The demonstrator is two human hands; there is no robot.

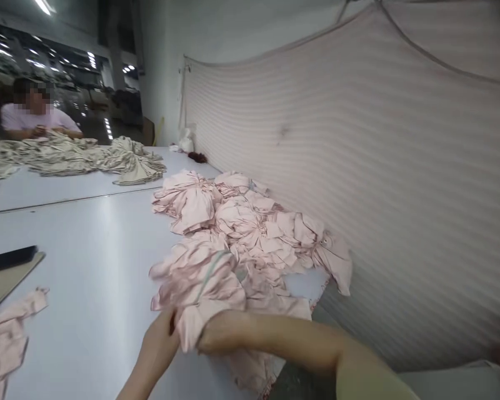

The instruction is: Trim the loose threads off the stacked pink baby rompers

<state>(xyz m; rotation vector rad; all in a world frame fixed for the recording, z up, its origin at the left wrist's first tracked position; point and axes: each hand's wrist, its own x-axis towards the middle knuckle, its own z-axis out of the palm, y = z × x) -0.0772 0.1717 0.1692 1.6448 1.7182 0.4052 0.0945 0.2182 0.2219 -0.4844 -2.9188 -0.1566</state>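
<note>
A bundle of pale pink cloth pieces [210,278], with a light green strip across it, is held up at the table's near right part. My left hand [162,333] grips its lower left edge, with the fingertips hidden by cloth. From the right, my right hand [220,332] reaches across and holds the bundle's lower end, its fingers mostly hidden by folds. The bundle's left side is smeared by motion. Just behind it lie more gathered pink cloth bundles [241,216], heaped along the table's right side.
The white table [87,250] bears loose pink cloth [4,344] and a dark flat object [10,259] at left. Beige cloth bundles [129,161] lie at the back, near a seated person [37,116]. A striped hanging sheet [358,166] borders the right side.
</note>
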